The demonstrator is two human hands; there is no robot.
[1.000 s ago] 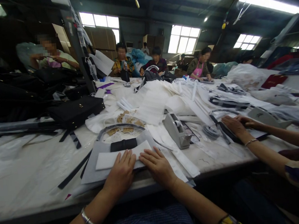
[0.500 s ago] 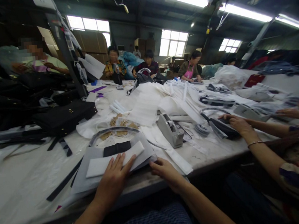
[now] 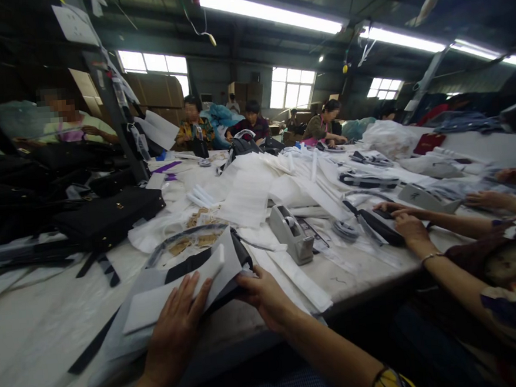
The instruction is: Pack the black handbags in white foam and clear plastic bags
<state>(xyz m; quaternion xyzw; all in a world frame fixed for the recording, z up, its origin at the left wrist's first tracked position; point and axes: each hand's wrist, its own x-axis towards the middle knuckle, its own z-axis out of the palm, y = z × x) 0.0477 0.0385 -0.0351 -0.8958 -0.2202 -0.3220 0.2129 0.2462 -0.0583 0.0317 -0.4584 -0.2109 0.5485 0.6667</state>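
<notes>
In front of me a black bag (image 3: pixel 243 252) lies at the table's near edge, its right end lifted. A pale grey sheet (image 3: pixel 229 259) covers much of it, and a white padded strip (image 3: pixel 146 308) rests on the sheet. My left hand (image 3: pixel 174 320) lies flat over the strip with its fingers stretched out. At the lifted right end, my right hand (image 3: pixel 265 296) grips the bag, fingers closed on its edge; the fingertips are partly hidden. A wrapped curved handle (image 3: pixel 179 237) arches behind the bag, and a dark strap (image 3: pixel 94 343) sticks out to its left.
A grey tape dispenser (image 3: pixel 293 235) stands right of the bag. White sheets (image 3: pixel 244 188) are heaped behind it. At left sits another black bag (image 3: pixel 109 218). On the right a co-worker's hands (image 3: pixel 405 224) handle a dark item. Several people work across the table.
The bag's right end has risen and tilted, bending the grey sheet upward. My right hand has moved slightly left with it; my left hand and the strip have shifted left and nearer.
</notes>
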